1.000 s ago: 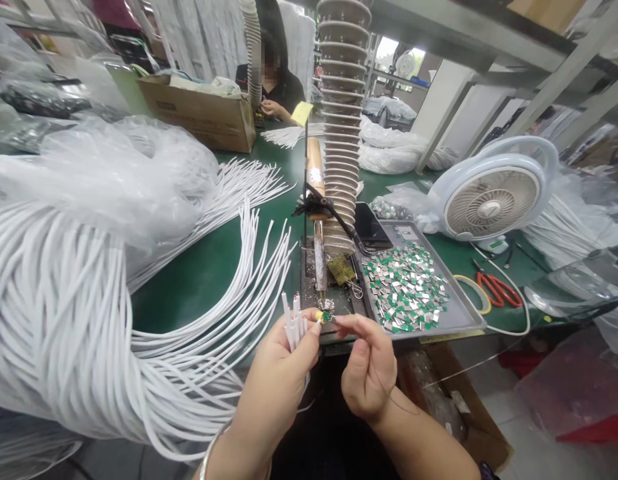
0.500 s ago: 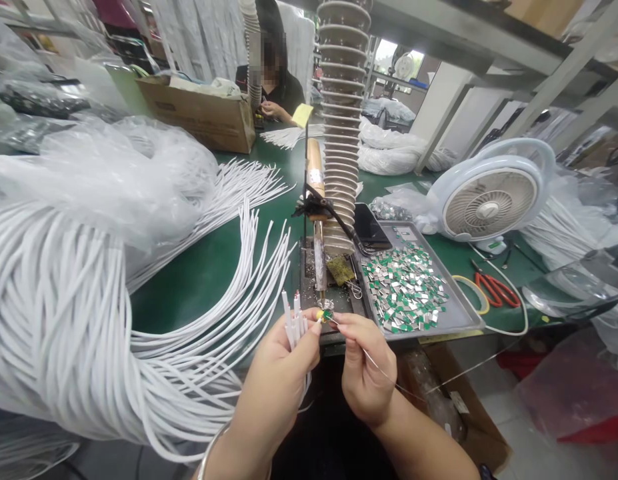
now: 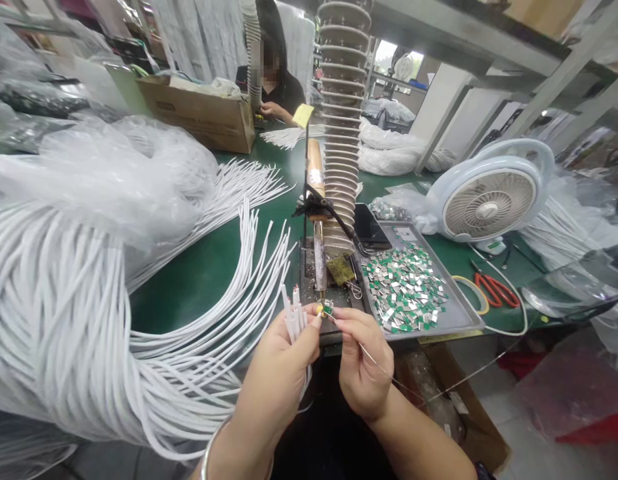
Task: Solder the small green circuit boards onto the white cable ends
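Observation:
My left hand (image 3: 283,357) is closed around several white cables (image 3: 295,317), whose cut ends point up. At its fingertips a small green circuit board (image 3: 327,309) sits right under the tip of an upright soldering iron (image 3: 319,260). My right hand (image 3: 363,357) pinches a thin solder wire (image 3: 373,362), its end at the board. From that hand the wire trails down and off to the right. The fingertips partly hide the board and the joint, so whether the iron tip touches is too small to tell.
A grey tray (image 3: 461,313) of small green-and-silver boards lies right of the iron. Bundled white cables (image 3: 63,320) fill the left. A ribbed duct (image 3: 343,120) hangs behind the iron. Pliers (image 3: 496,290) and a fan (image 3: 489,200) stand right; a co-worker (image 3: 279,87) sits across.
Both hands have shifted very slightly, with the board a touch higher toward the iron tip. My right hand has moved a little left with the solder wire.

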Tool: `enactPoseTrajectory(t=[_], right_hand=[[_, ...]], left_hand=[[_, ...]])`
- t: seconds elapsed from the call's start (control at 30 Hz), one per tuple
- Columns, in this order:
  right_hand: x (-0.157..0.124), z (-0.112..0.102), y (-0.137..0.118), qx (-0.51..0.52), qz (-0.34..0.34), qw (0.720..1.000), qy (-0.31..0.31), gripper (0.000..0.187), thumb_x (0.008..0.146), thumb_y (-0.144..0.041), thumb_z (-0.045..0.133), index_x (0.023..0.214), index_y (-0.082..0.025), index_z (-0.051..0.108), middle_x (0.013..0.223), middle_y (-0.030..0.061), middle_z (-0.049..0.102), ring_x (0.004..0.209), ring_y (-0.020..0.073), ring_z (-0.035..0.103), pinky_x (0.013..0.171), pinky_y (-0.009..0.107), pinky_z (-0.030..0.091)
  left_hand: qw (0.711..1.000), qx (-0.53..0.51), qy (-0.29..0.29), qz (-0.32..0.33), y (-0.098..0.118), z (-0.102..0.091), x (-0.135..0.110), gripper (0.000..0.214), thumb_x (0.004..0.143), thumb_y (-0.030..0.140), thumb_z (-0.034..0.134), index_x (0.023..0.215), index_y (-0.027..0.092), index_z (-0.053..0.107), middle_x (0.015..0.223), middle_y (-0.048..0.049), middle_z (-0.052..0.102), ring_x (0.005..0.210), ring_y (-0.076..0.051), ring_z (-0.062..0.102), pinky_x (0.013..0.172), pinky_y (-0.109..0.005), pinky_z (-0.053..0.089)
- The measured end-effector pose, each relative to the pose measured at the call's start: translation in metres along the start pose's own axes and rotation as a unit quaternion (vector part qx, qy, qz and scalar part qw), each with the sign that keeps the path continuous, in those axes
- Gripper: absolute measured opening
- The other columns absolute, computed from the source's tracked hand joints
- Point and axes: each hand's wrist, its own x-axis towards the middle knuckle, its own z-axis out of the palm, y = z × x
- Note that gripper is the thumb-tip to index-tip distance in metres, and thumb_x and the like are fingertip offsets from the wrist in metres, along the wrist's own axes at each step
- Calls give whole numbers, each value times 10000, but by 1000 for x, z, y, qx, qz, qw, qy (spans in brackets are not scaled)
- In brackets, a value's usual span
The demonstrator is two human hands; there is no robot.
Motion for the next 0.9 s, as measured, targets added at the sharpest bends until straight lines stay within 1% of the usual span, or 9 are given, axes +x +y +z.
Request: enactPoseTrajectory(t=[0.07, 0.33, 0.6, 0.9], right_hand=[[3, 1, 0, -1, -10, 1000, 3, 257, 886, -40, 448, 1038, -184, 596, 968, 90, 673, 932, 172, 659, 780, 329, 588], [7, 1, 0, 4, -13, 1000, 3, 271, 864, -2, 451, 1024, -156, 608, 976, 101, 656, 952, 159, 645, 817, 297, 568], [6, 1, -2, 10, -10, 1000, -1, 291, 853, 15, 453, 1038, -150, 605, 1002, 100, 643, 978, 151, 634, 843, 282, 557], [7, 0, -2, 12, -14, 1000, -5, 298, 851, 21, 456, 1049, -145, 605, 1006, 101, 639, 983, 146, 629, 859, 275, 551]], left_hand=[[1000, 3, 3, 2, 2, 1, 0, 119, 766, 226, 632, 827, 158, 556, 490, 111, 420, 449, -49, 326, 433, -156, 257], [1000, -2, 1, 9, 3, 3, 0, 122, 762, 216, 628, 827, 154, 545, 488, 115, 415, 446, -45, 317, 430, -157, 249], [1000, -6, -9, 9, 3, 0, -1, 123, 787, 226, 619, 860, 155, 550, 501, 115, 420, 453, -43, 325, 437, -150, 260], [1000, -13, -8, 12, 5, 1, -1, 131, 779, 214, 625, 869, 155, 551, 500, 113, 421, 452, -46, 327, 435, -153, 263]])
